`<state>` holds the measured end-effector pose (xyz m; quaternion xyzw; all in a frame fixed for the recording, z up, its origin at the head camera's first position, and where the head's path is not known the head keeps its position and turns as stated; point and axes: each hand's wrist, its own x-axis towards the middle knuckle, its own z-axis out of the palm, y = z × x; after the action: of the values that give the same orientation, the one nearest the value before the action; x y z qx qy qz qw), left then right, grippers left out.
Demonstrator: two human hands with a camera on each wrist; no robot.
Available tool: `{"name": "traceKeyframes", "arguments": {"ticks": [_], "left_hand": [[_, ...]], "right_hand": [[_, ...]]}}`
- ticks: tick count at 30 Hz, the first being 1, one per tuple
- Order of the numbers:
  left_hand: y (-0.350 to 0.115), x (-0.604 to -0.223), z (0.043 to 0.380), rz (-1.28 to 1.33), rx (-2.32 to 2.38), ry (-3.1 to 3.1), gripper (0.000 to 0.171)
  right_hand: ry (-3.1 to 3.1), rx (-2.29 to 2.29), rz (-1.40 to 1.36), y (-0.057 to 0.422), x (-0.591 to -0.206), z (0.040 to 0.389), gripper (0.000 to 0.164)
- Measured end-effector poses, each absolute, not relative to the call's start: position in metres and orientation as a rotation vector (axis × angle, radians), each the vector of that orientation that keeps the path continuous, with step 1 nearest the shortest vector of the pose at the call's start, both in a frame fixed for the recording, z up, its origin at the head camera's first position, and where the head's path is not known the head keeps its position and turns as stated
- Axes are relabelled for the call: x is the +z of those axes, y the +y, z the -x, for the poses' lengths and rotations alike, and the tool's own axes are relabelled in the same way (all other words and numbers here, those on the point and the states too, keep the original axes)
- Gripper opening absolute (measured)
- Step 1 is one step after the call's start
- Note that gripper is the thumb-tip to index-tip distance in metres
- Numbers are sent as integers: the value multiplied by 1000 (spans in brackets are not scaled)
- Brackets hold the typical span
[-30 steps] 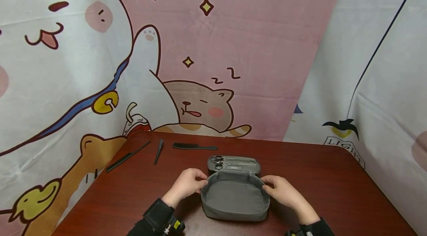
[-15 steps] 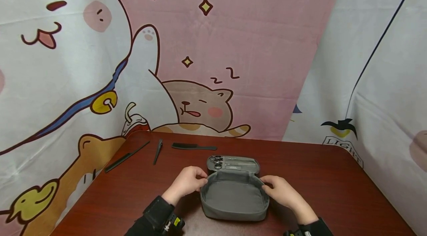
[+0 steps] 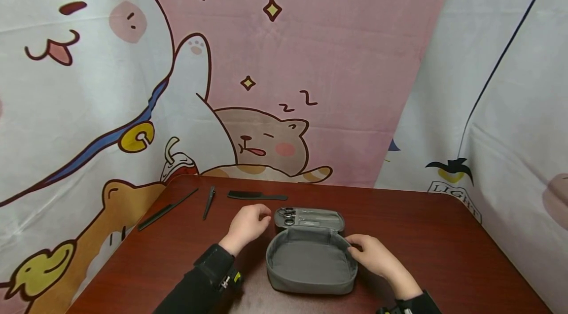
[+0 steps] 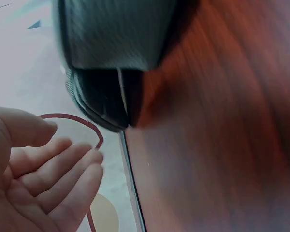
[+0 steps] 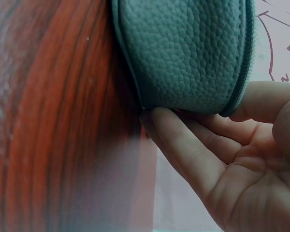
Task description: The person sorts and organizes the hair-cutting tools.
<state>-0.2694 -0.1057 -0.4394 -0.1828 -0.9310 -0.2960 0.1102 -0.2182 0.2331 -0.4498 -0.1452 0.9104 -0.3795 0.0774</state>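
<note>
A grey zippered case stands unzipped on the table, its inside showing bare. Its lid lies folded back behind it, with scissors in a clear pocket. My right hand grips the case's right side, thumb at the rim; in the right wrist view its fingers touch the pebbled outer wall. Off the case's back left side hovers my left hand, apart from it. In the left wrist view, that hand has loosely bent fingers with nothing between them.
On the brown table, a wide dark comb, a hair clip and a thin-tailed comb lie at the back left. A printed cartoon cloth hangs behind the table.
My left hand has let go of the case's left rim and moved away, up and slightly left. The right hand keeps its grip, and the case has stayed put.
</note>
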Motion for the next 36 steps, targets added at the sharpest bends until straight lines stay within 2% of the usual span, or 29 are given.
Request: {"name": "traceKeyframes", "arguments": {"ticks": [6, 11, 25, 36], "left_hand": [[-103, -438, 284, 477, -694, -2770, 29], [-105, -439, 297, 454, -550, -2760, 34], [-122, -450, 337, 423, -242, -2781, 32], [-122, -460, 352, 392, -187, -2949, 32]], "right_hand": [[2737, -1134, 420, 233, -451, 218, 23], [2746, -1132, 409, 232, -451, 217, 23], [2735, -1143, 442, 235, -452, 218, 25], [2747, -1140, 451, 236, -452, 217, 23]]}}
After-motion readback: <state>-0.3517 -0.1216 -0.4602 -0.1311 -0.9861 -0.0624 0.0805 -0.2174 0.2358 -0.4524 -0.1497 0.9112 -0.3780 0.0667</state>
